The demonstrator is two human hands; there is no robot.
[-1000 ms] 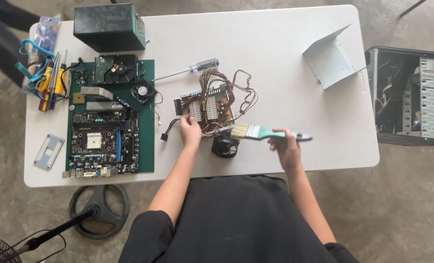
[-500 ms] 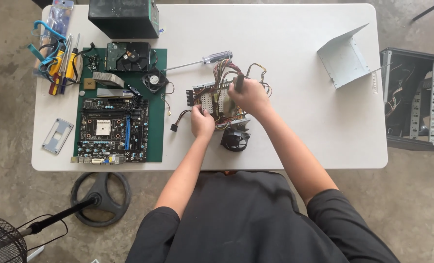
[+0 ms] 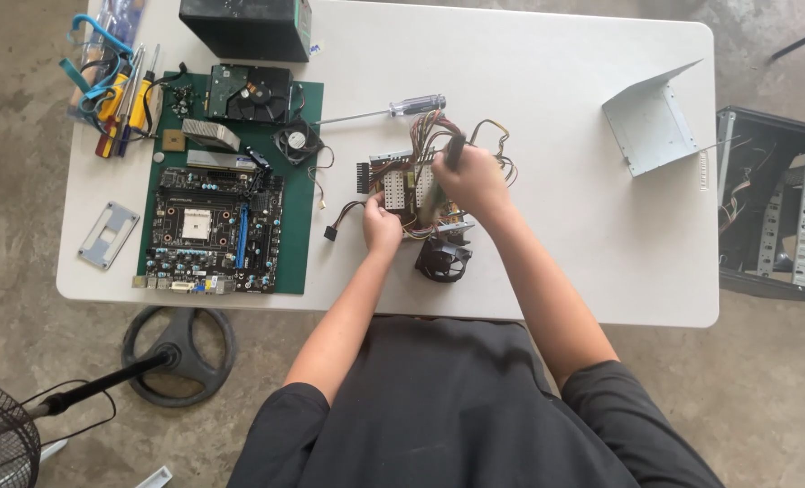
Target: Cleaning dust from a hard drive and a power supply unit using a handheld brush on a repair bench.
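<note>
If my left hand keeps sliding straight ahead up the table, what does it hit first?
Your left hand already rests on the near edge of the circuit board, so it would push into that first; the screwdriver lies farther on.

Black short-sleeved shirt, plain and unmarked, with the sleeves ending above the elbows. Bare forearms below them, reaching up over the near edge of the white bench [image 3: 547, 271]. Bare hands, left [image 3: 382, 228] and right [image 3: 471, 181]: no gloves, watch or rings visible.
</note>
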